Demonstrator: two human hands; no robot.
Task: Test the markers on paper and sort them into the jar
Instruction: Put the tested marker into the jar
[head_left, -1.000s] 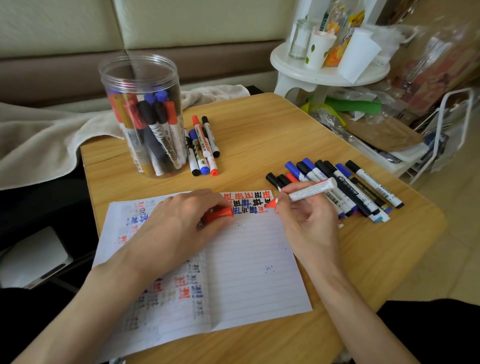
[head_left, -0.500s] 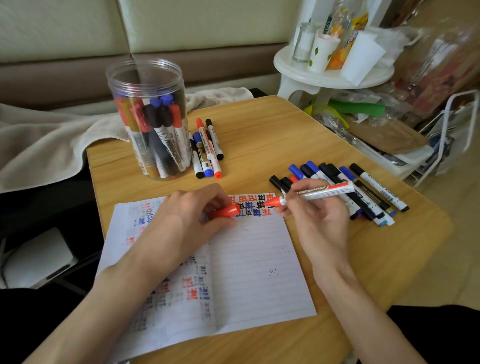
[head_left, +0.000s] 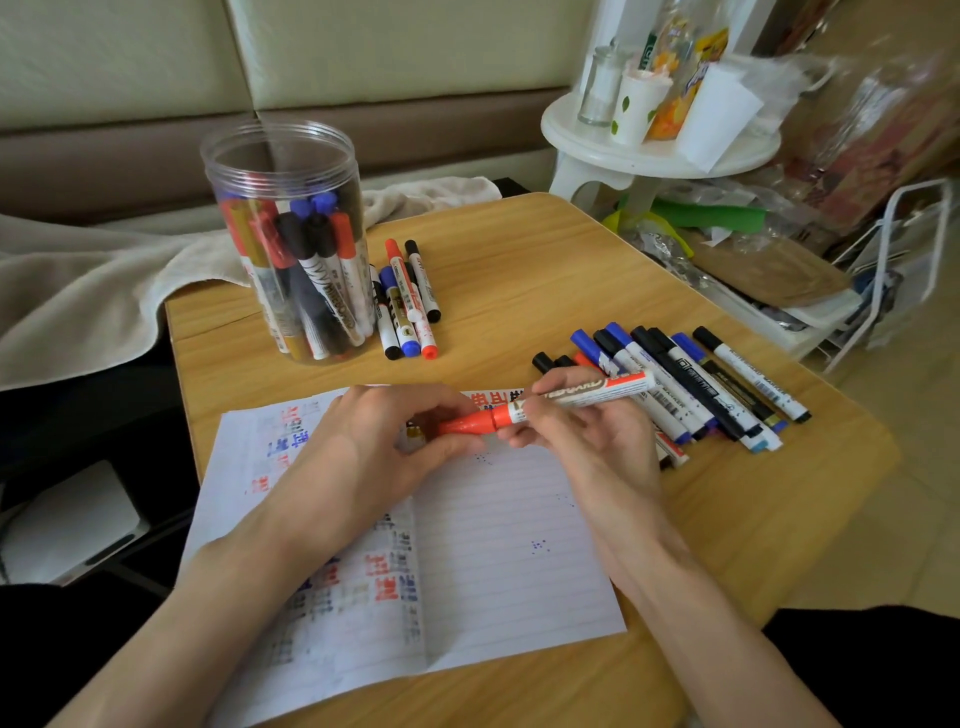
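Red cap (head_left: 464, 426) meets marker (head_left: 582, 391) just above the paper (head_left: 498, 545), and that joint is where you can slip. If you push the cap on askew or stop before it seats, I judge it may work loose in the jar (head_left: 291, 249) and the tip may dry out; I cannot tell whether it is fully home. Your left hand (head_left: 374, 452) pinches the cap between thumb and fingertips, and your right hand (head_left: 587, 441) is curled round the barrel. Your left wrist hangs over written marks, so any wet ink could smear if you lower it. Reaching for the jar, you could brush the small cluster of markers (head_left: 408, 301) just beside it and muddle the piles.

The marker is nearly level, tipped down to your left over the paper's top edge. Its barrel is white with a brown-and-red printed label, and the capped end is bright orange-red. The long row of markers (head_left: 691, 384) lies just beyond your right hand.
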